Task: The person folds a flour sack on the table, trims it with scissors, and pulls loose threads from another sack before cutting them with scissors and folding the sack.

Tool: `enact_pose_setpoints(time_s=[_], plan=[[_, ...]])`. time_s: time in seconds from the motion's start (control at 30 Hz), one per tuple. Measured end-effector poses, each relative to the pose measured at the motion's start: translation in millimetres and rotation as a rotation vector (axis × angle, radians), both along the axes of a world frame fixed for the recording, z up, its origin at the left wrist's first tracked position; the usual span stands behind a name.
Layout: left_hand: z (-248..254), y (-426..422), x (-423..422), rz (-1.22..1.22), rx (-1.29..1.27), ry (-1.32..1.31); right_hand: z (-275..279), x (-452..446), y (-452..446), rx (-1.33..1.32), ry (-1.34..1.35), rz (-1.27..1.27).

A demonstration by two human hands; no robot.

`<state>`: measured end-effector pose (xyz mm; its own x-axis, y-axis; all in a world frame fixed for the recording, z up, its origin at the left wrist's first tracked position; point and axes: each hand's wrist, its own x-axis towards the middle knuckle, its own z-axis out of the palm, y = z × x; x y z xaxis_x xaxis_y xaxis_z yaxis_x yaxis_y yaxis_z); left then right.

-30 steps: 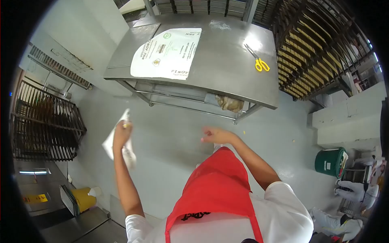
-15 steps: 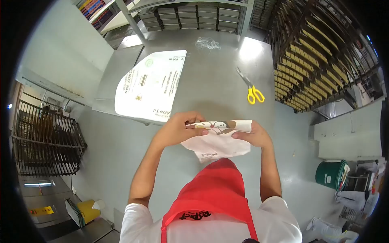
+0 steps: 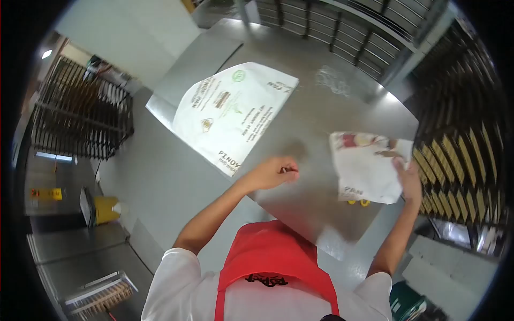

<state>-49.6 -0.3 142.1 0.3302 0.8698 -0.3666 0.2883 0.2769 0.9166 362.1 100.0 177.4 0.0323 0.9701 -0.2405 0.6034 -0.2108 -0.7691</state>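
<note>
The printed piece now overlaps the scissors, right hand closed on it (left hand half-curled, empty).

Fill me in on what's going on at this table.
The person's right hand grips the smaller printed sheet by its right side. Yellow scissor handles peek out beneath it. The left hand is loosely curled near the steel table; whether it holds anything is unclear. A larger printed sheet lies to the left.

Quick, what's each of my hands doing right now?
Left hand: holding nothing visible, fingers curled, above the table.
Right hand: holding the printed white piece by its side edge.
</note>
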Motion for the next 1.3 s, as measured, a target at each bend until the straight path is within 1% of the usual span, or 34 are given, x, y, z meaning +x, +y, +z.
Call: enact_pose_setpoints(time_s=[0.03, 0.1, 0.13, 0.17, 0.23, 0.3, 0.33, 0.37, 0.43, 0.47, 0.5, 0.53, 0.57, 0.6, 0.63, 0.67, 0.7, 0.73, 0.8, 0.83, 0.87, 0.9, 0.93, 0.97, 1.0, 1.03, 1.07, 1.1, 1.17, 1.2, 1.23, 1.27, 1.3], plan=[[-11, -4, -11, -0.058, 0.036, 0.115, -7, 9, 23, 0.092, -0.053, -0.034], [-27, -23, -33, -0.037, -0.016, 0.18, -20, 25, 71, 0.063, 0.391, -0.014], [-34, -35, -43, -0.046, -0.064, 0.233, -44, 42, 100, 0.067, 0.582, -0.051], [-39, -45, -52, -0.028, -0.067, 0.233, -44, 45, 116, 0.044, 0.709, -0.111], [-48, -68, -69, -0.017, -0.263, 0.276, -50, 56, 150, 0.04, 0.882, -0.068], [-52, -89, -85, 0.022, -0.329, 0.263, -75, 78, 183, 0.027, 0.936, -0.053], [-54, -99, -91, 0.047, -0.387, 0.252, -85, 84, 192, 0.024, 1.001, -0.091], [-59, -109, -96, 0.063, -0.392, 0.25, -94, 90, 201, 0.021, 1.067, -0.13], [-67, -126, -104, 0.214, -0.391, 0.213, -153, 127, 229, -0.04, 1.078, -0.271], [-67, -131, -108, 0.233, -0.392, 0.214, -180, 140, 235, -0.048, 1.078, -0.334], [-66, -134, -112, 0.256, -0.421, 0.187, -220, 164, 249, -0.092, 0.985, -0.44], [-65, -137, -117, 0.277, -0.449, 0.159, -245, 177, 254, -0.131, 0.889, -0.545], [-66, -138, -124, 0.29, -0.446, 0.159, -249, 174, 251, -0.11, 0.807, -0.639], [-68, -137, -134, 0.322, -0.423, 0.094, -252, 171, 247, -0.094, 0.722, -0.732], [-69, -134, -145, 0.351, -0.398, 0.029, -222, 139, 225, 0.089, 0.403, -0.712], [-70, -130, -158, 0.411, -0.339, 0.024, -192, 106, 202, 0.227, -0.039, -0.733], [-69, -122, -175, 0.467, -0.28, 0.02, -153, 65, 174, 0.315, -0.447, -0.813], [-64, -113, -192, 0.518, -0.213, 0.087, -160, 60, 161, 0.573, -0.488, -0.743], [-62, -89, -235, 0.633, -0.064, 0.197, -197, 58, 139, 0.545, -0.133, -0.362], [-72, -76, -263, 0.692, 0.014, 0.237, -211, 31, 108, 0.281, 0.412, -0.174], [-86, -60, -296, 0.678, 0.107, 0.353, -148, -58, 43, 0.173, 0.2, 0.067], [-97, -42, -329, 0.657, 0.204, 0.464, -113, -123, -6, -0.138, 0.433, 0.008], [-102, -22, -355, 0.692, 0.243, 0.556, -120, -164, -43, -0.157, 0.585, 0.344], [-108, -5, -376, 0.721, 0.282, 0.649, -113, -209, -69, -0.37, 0.555, 0.509], [-112, 11, -391, 0.686, 0.291, 0.633, -146, -242, -100, -0.659, 0.902, 0.468], [-116, 25, -406, 0.731, 0.354, 0.878, -149, -274, -123, -0.927, 1.125, 0.465], [-119, 35, -419, 0.772, 0.422, 1.123, -151, -310, -147, -0.94, 1.139, 0.455], [-122, 44, -429, 0.736, 0.443, 1.105, -153, -347, -170, -0.948, 1.157, 0.445], [-128, 57, -445, 0.678, 0.196, 1.124, -152, -412, -202, -1.026, 1.224, 0.276], [-134, 61, -455, 0.591, 0.236, 1.125, -154, -435, -211, -0.995, 1.237, 0.233], [-139, 63, -465, 0.554, 0.256, 1.105, -158, -455, -217, -1.01, 1.31, 0.206], [-146, 63, -474, 0.473, 0.262, 1.039, -162, -470, -221, -1.028, 1.38, 0.181], [-152, 60, -477, 0.395, 0.259, 0.974, -174, -485, -222, -1.009, 1.383, 0.146]])
